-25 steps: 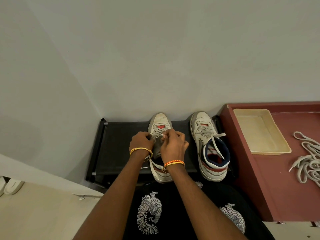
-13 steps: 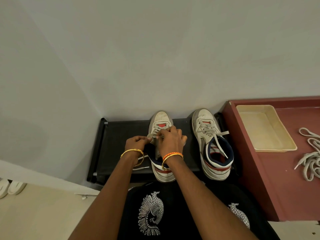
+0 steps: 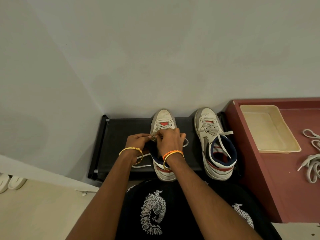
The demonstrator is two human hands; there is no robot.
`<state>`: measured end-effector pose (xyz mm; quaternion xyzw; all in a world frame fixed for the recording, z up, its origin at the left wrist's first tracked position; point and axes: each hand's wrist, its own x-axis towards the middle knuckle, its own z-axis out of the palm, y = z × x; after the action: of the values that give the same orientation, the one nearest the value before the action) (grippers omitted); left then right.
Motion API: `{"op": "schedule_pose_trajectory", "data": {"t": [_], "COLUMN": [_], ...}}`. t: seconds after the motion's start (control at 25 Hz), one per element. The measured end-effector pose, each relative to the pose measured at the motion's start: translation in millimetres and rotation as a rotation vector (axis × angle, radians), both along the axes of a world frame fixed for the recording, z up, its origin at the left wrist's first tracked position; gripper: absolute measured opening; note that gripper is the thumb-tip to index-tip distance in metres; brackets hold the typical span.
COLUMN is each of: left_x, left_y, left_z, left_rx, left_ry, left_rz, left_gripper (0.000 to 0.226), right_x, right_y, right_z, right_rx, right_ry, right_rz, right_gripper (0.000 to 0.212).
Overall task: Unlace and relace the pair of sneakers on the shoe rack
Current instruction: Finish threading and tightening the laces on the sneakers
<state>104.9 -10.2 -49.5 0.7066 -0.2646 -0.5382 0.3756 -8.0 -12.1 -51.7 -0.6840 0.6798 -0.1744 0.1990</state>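
**Both hands on the left sneaker's lace**

Low centre of the frame: black shoe rack (image 3: 121, 135) against the pale wall, two white high-top sneakers on it, toes toward the wall. Left sneaker (image 3: 163, 118) partly covered by both hands; right sneaker (image 3: 213, 144) just beside it, apart from the hands, laced over the forefoot with loose lace ends trailing across its open navy collar.

Left hand (image 3: 136, 142) over the sneaker's left edge, fingers curled, thumb and fingertip pinching a short piece of grey lace (image 3: 153, 135). Right hand (image 3: 170, 142) over the tongue area, fingers bent and pinching the same lace from the other side. Further lace looping out right of the right hand and lying on the rack below the left wrist. Gold bangle on the left wrist; orange thread and gold bangle on the right wrist.

Right side of the frame: maroon table (image 3: 259, 170) touching the rack's end, with a cream tray (image 3: 277, 149) at its upper part and a heap of spare laces (image 3: 311, 163) at the frame's right edge. Lower left corner: pale footwear on the floor, mostly cut off.
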Motion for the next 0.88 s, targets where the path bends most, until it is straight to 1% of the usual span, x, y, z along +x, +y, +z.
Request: {"op": "schedule_pose_trajectory", "data": {"t": [0.08, 0.16, 0.2, 0.28, 0.36, 0.4, 0.48, 0.56, 0.68, 0.76, 0.84, 0.88], "left_x": [-1.2, -0.7, 0.9, 4.4, 4.0, 2.6, 1.6, 4.9, 13.9, 21.8, 29.0, 31.0], "left_y": [-1.1, -3.9, -6.1, -9.4, -12.0, -13.6, -19.7, -26.1, -33.2, -36.5, -37.8, -37.1], "left_z": [1.0, 4.1, 5.6, 10.3, 14.2, 15.9, 18.8, 31.2, 71.7, 111.4, 154.3, 174.5], "left_rx": [0.037, 0.113, 0.152, 0.210, 0.244, 0.246, 0.197, 0.108, -0.020, -0.098, -0.181, -0.218], "left_ry": [0.017, 0.098, 0.140, 0.188, 0.186, 0.160, 0.074, 0.049, 0.160, 0.257, 0.417, 0.464], "left_rz": [-0.006, 0.015, 0.023, 0.016, 0.029, 0.049, 0.102, 0.145, 0.191, 0.233, 0.269, 0.277], "left_gripper": [0.008, 0.020, 0.024, 0.021, 0.016, 0.018, 0.022, 0.024, 0.023, 0.017, 0.020, 0.021], "right_x": [0.6, 1.2, 1.4, 1.8, 0.6, -0.8, -5.9, -11.6, -16.5, -16.4, -15.7, -15.1], "right_y": [-0.3, -1.1, -1.7, -3.3, -3.8, -2.7, 4.2, 14.7, 24.0, 24.9, 25.9, 25.8], "right_z": [0.4, -0.2, -1.5, -4.1, -3.4, -2.2, -0.8, -3.5, -9.9, -10.1, -9.1, -8.5], "right_rx": [-0.003, 0.006, 0.012, 0.017, 0.022, 0.019, 0.008, 0.017, 0.054, 0.062, 0.069, 0.076], "right_ry": [0.006, -0.011, -0.047, -0.150, -0.202, -0.196, -0.139, -0.114, -0.142, -0.143, -0.132, -0.128], "right_rz": [-0.002, -0.018, -0.033, -0.067, -0.081, -0.092, -0.137, -0.224, -0.339, -0.354, -0.351, -0.350], "right_gripper": [0.025, 0.023, 0.022, 0.020, 0.029, 0.036, 0.052, 0.059, 0.059, 0.057, 0.056, 0.057]}}
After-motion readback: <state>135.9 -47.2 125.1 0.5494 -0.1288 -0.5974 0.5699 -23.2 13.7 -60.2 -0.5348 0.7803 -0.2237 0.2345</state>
